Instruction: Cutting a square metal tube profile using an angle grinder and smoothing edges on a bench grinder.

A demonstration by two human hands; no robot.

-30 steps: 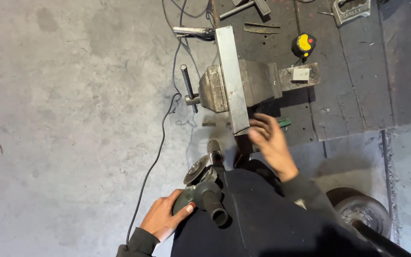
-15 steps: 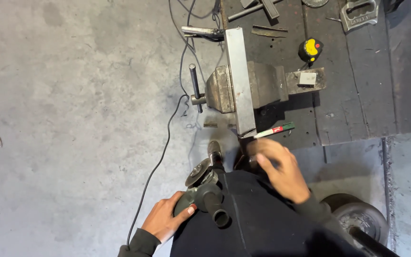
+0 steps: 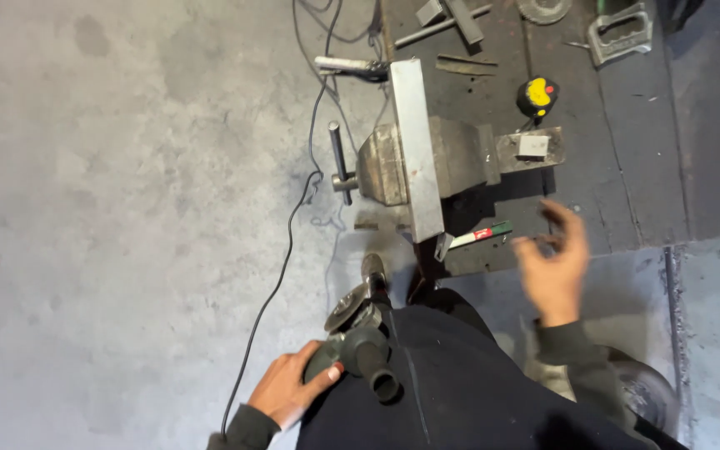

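Note:
My left hand [image 3: 287,392] grips the body of a dark angle grinder [image 3: 358,333], held low against my dark trousers with its disc pointing toward the floor. My right hand [image 3: 553,260] hovers with fingers spread and holds nothing, just right of a red, white and green marker [image 3: 480,236] lying on the dark bench. A flat steel bar [image 3: 417,146] is clamped upright in a grey bench vise [image 3: 427,162], above and left of my right hand.
The grinder's black cable [image 3: 281,250] trails over the grey concrete floor. On the dark bench [image 3: 627,150] lie a yellow tape measure [image 3: 537,95], metal offcuts [image 3: 447,21] and a metal clamp [image 3: 622,33]. A round wheel [image 3: 647,392] sits at the lower right.
My right hand has let go of the steel bar's lower end and swung right, opening over the bench beside the marker. My left hand keeps the grinder in place.

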